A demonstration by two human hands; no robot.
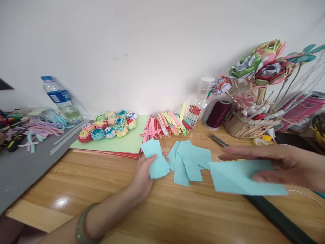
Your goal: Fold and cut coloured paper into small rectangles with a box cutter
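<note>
My left hand (145,174) is closed round a small stack of light blue paper pieces (155,159), thumb on top. Further right, my right hand (291,166) is raised and pinches one light blue sheet of paper (236,178) between thumb and fingers; it is slightly blurred. Between the two hands, a loose pile of light blue paper rectangles (189,162) lies fanned out on the wooden table (101,193). Folded paper strips (167,125) in pink, yellow and other colours are bunched behind the pile.
Several paper rosettes (109,123) sit on green paper (127,144) at left. A water bottle (58,98) leans on the wall. At right are scissors (218,139), a maroon thread spool (218,115), a clear jar (201,98), a basket of paper flowers (251,125) and a dark bar (274,213).
</note>
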